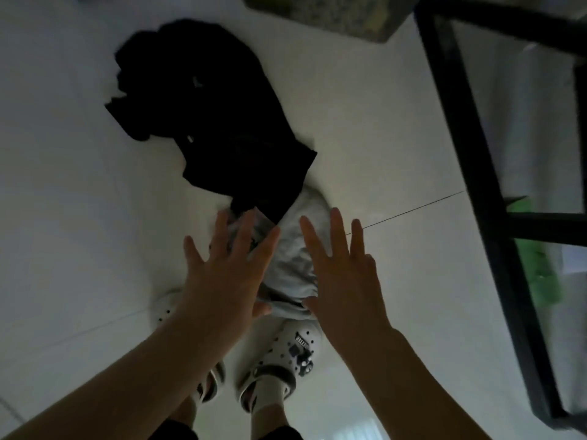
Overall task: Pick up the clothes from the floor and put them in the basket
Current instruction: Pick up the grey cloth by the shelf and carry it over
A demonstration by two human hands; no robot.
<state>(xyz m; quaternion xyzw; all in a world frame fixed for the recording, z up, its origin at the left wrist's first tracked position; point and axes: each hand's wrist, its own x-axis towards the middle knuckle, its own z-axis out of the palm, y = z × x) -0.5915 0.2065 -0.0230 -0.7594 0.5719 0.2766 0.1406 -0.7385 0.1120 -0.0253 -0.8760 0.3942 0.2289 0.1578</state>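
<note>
Black clothes [216, 122] lie on the white floor [63, 185]. Left hand [222, 274] and right hand [343, 277], fingers spread and holding nothing, hover over grey clothes [295, 249] beside white clogs [286, 360]. No basket is clearly visible.

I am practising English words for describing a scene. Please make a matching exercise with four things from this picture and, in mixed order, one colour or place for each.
Things:
1. garment farther from the feet
2. garment under the hands
3. clog with charms
4. table frame

Descriptions:
A. light grey, crumpled on the floor
B. white, worn on a foot
C. black, spread on the white floor
D. black bars at the right edge

Pairs: 1-C, 2-A, 3-B, 4-D

Both hands, left hand and right hand, are open with fingers spread, holding nothing.
</note>
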